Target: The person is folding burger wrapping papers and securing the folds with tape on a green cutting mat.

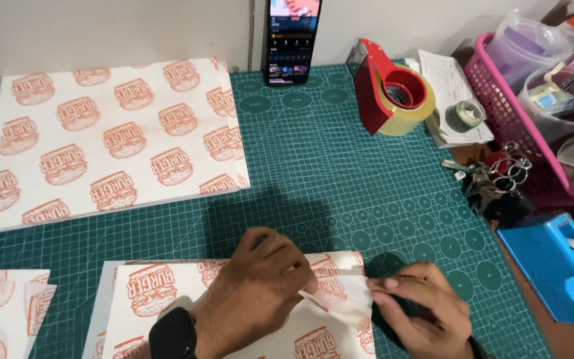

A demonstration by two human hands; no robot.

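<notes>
My left hand (pixel 257 289), with a black watch on its wrist, presses flat on a white paper sheet (pixel 147 299) printed with orange burger pictures, lying at the near edge of the green cutting mat (pixel 340 173). My right hand (pixel 423 312) pinches the sheet's right corner flap (pixel 343 302) between thumb and fingers, folding it inward. The fingertips of both hands almost meet at the fold.
A thick stack of the same printed paper (pixel 114 143) lies at the back left, with more folded pieces (pixel 4 309) at the near left. A propped phone (pixel 291 40), red tape dispenser (pixel 390 90), keys (pixel 493 179), pink basket (pixel 519 119) and blue dispenser (pixel 559 266) stand along the right.
</notes>
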